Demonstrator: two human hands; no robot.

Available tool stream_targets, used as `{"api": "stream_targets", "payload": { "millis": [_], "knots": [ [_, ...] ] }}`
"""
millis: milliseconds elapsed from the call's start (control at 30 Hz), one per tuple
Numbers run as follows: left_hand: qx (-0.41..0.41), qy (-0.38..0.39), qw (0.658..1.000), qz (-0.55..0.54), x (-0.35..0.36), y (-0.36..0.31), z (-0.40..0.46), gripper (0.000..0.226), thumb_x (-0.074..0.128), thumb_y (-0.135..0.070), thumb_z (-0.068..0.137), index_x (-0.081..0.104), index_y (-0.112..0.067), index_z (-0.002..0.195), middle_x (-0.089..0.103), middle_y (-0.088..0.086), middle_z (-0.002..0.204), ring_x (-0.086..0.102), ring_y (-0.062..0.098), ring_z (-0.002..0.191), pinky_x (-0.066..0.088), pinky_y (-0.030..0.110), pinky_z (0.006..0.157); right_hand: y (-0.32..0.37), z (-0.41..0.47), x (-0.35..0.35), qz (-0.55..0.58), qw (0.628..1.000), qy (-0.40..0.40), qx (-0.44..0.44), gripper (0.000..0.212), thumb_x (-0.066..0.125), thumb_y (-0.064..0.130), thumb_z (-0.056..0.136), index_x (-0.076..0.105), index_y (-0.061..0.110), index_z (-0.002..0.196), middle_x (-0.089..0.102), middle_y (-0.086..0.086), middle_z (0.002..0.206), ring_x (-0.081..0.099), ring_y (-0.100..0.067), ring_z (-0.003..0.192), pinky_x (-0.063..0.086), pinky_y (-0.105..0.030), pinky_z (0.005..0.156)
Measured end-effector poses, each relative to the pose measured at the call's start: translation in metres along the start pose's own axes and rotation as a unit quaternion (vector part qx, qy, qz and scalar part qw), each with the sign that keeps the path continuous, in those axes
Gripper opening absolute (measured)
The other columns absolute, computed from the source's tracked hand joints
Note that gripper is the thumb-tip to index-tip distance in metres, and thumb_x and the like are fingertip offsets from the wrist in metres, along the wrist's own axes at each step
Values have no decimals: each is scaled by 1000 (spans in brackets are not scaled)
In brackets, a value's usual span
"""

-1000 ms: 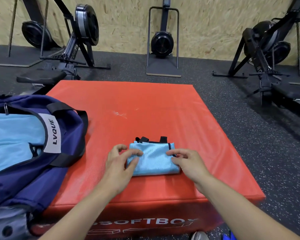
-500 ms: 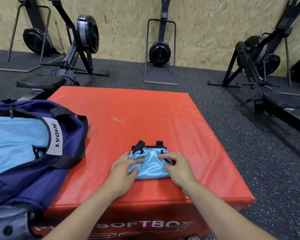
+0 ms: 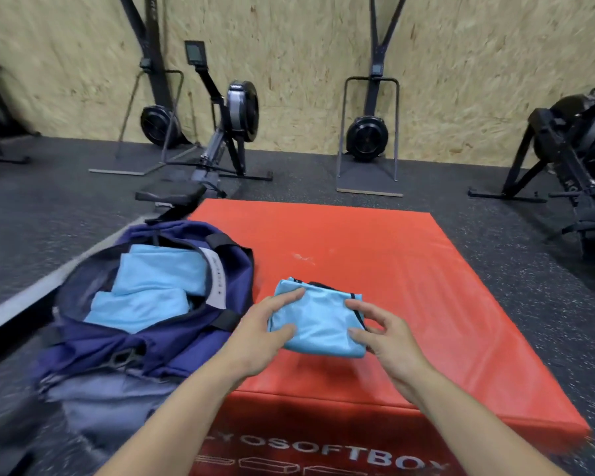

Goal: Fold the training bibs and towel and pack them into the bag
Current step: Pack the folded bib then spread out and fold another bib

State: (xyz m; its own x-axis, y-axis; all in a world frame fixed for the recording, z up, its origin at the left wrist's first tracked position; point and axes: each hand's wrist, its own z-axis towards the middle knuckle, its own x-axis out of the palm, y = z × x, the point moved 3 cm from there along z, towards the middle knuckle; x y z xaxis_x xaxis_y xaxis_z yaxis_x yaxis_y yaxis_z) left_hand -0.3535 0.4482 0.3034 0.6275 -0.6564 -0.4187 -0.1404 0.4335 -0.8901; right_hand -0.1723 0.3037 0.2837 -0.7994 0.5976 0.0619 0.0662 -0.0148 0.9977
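A folded light-blue mesh training bib with black trim [image 3: 318, 321] sits between both hands over the near-left part of the red padded vinyl soft box [image 3: 426, 286], and its underside looks slightly raised off the red surface, though the motion blur makes that hard to tell for certain. The bundle is a squat rectangle whose long axis runs left to right across the view, tilted a little so that its right end lies nearer the person; its black-trimmed edge points away, toward the far wall, and the smooth folded edge faces the person. The left hand [image 3: 255, 341] grips the left end, fingers laid over the top of the cloth and the thumb curled onto the near edge. The right hand [image 3: 389, 341] pinches the right end, the thumb pressed on the near right corner and the fingertips [image 3: 352, 305] on the top at the far right, with the other fingers spread apart above. Just to the left stands the open navy-blue fabric sports bag with black straps and a grey label panel [image 3: 158, 341], leaning against the box's left side, its mouth turned upward. Inside it lie folded light-blue cloth pieces [image 3: 152, 290], stacked flat. Black rowing machines [image 3: 227, 132] stand on the dark speckled rubber floor [image 3: 495, 255] before a chipboard wall [image 3: 306, 63].
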Motion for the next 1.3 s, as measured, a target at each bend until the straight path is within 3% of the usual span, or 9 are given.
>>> {"api": "stream_targets", "payload": {
  "millis": [233,367,500,567,733,800,900,1100,1300],
  "knots": [
    [8,-57,995,83,-126,-8,-44,60,61,-16,79,58,-37,136,58,-14,137,46,-8,130,29,11,110,19,7,128,44,997,60,-24,51,62,-21,81,72,19,112,76,4,94,68,-7,78,55,-20,69],
    [-14,-117,988,94,-199,6,-57,62,63,2,87,60,-37,134,57,-19,138,47,-6,130,32,19,113,33,31,210,46,993,97,-40,51,62,-20,81,72,19,113,75,3,90,66,-5,73,54,-19,66],
    [-39,-178,980,79,-251,30,-46,64,60,9,84,65,-37,129,62,-19,129,60,8,110,43,28,96,40,63,270,32,991,117,-52,52,60,-17,82,73,27,108,68,-4,117,65,-2,80,53,-19,71],
    [-53,-199,976,71,-266,43,-34,66,58,10,82,66,-39,126,63,-24,122,56,6,92,45,16,81,37,80,291,13,993,105,-55,53,61,-13,81,74,33,104,64,-3,127,64,-6,93,55,-23,81],
    [-108,-230,967,9,-272,89,4,65,51,15,82,69,-35,118,68,-9,110,43,4,52,38,16,49,8,117,316,-63,997,42,-33,53,58,-1,78,73,45,102,65,8,120,63,-7,82,56,-30,72],
    [-109,-219,970,-9,-266,105,21,49,59,4,90,70,-35,116,69,-9,114,51,3,60,43,16,60,6,128,315,-115,992,4,-59,56,55,-1,79,70,44,108,68,10,118,66,-7,86,57,-37,80],
    [-88,-224,971,13,-263,126,44,23,67,-17,94,71,-37,105,66,-15,120,60,1,109,44,23,96,10,142,313,-301,945,-40,-122,49,58,7,80,68,37,116,59,15,119,60,-9,102,52,-32,91],
    [-94,-240,911,322,-260,141,51,29,68,-31,89,52,-40,112,33,-7,110,41,16,106,42,33,75,10,148,323,-500,856,21,-130,35,63,20,79,59,36,109,37,12,132,38,-21,125,43,-41,101],
    [-50,-216,837,501,-258,143,60,34,55,-41,91,61,-34,123,40,2,150,32,25,139,36,50,104,26,158,329,-631,759,47,-154,68,59,30,81,37,29,145,9,1,163,13,-32,148,21,-51,116]
  ]
}}
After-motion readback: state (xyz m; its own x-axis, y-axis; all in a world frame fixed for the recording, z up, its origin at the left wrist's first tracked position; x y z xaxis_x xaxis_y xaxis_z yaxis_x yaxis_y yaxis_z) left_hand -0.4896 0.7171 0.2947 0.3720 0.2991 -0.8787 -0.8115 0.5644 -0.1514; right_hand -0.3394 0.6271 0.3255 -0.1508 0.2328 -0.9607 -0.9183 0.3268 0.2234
